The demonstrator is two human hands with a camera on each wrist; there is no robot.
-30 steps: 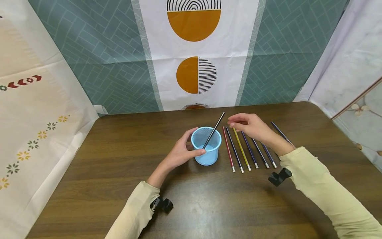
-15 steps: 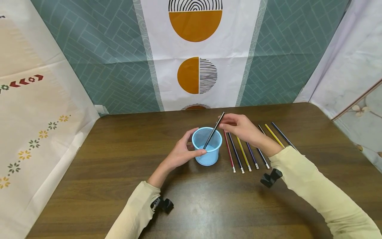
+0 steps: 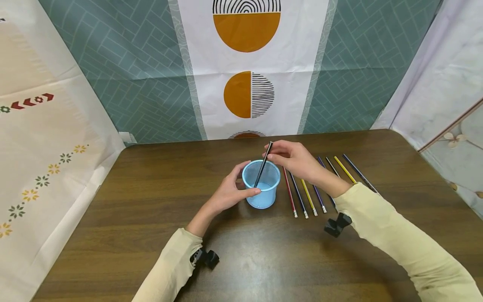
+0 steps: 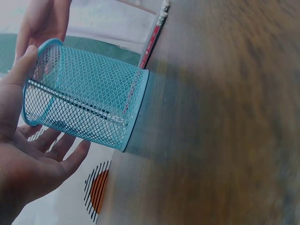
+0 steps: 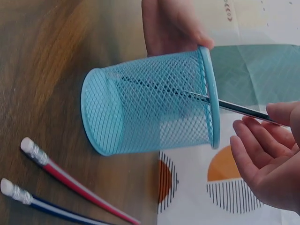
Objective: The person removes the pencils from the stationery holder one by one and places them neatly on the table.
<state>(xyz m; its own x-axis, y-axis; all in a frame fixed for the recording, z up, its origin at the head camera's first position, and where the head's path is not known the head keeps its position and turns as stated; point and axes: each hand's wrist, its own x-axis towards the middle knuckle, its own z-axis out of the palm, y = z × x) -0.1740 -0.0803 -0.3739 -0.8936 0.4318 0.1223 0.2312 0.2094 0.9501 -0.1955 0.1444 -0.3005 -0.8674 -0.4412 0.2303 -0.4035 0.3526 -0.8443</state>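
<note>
A light blue mesh pencil cup (image 3: 261,199) stands upright on the table. My left hand (image 3: 228,192) grips its left side, thumb near the front rim and fingers around the back. One black pencil (image 3: 263,164) with silvery stripes leans inside, its top end sticking out above the rim. At that top end, my right hand (image 3: 291,157) pinches the pencil, as the thumb (image 5: 280,112) in the right wrist view shows. Through the mesh (image 4: 89,93) in the left wrist view, the pencil's lower part shows inside the cup.
To the right of the cup, several pencils lie in a row on the brown table (image 3: 158,188), among them a red pencil (image 3: 289,192) and a yellow pencil (image 3: 309,198). My right forearm covers parts of some. Patterned cloths hang behind and beside the table.
My right hand has moved left from over the pencil row to the black pencil and taken hold of its top. The pencil's top has shifted left, standing steeper. My left hand stays put.
</note>
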